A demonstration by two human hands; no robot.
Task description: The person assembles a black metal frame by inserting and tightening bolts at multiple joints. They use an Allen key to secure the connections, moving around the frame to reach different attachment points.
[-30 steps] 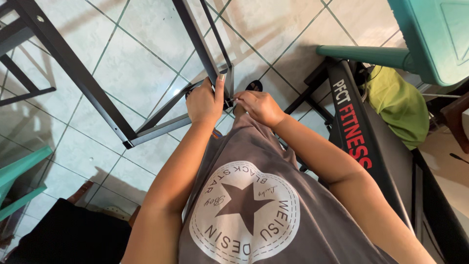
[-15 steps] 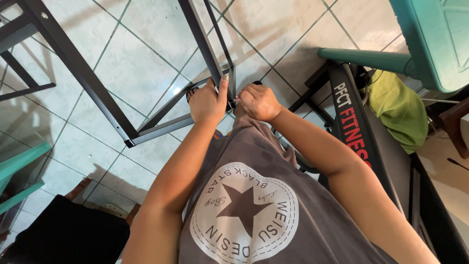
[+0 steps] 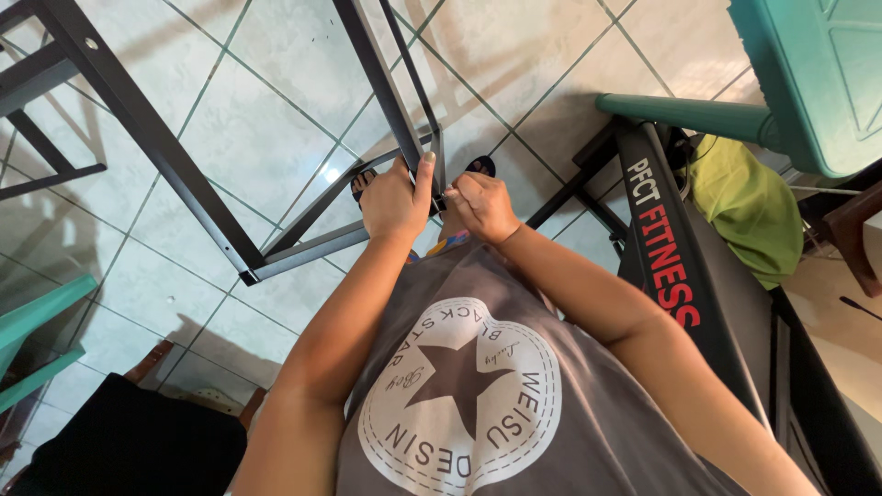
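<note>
both hands meet at the corner of a black metal frame (image 3: 276, 165) standing on the tiled floor (image 3: 266, 92). the left hand (image 3: 397, 197) is wrapped around the upright bar, thumb raised along it. the right hand (image 3: 484, 207) is curled shut just beside it, touching the same bar; what it grips is hidden. open tile lies beyond the frame; a black exercise machine (image 3: 684, 276) and teal chair (image 3: 808, 83) crowd the right side.

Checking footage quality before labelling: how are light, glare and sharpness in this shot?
Head view: bright daylight, a small glare spot on the tiled floor beside the black metal frame, soft frame shadows across tiles; left hand and right hand sharp; wide-angle stretching at edges.
</note>
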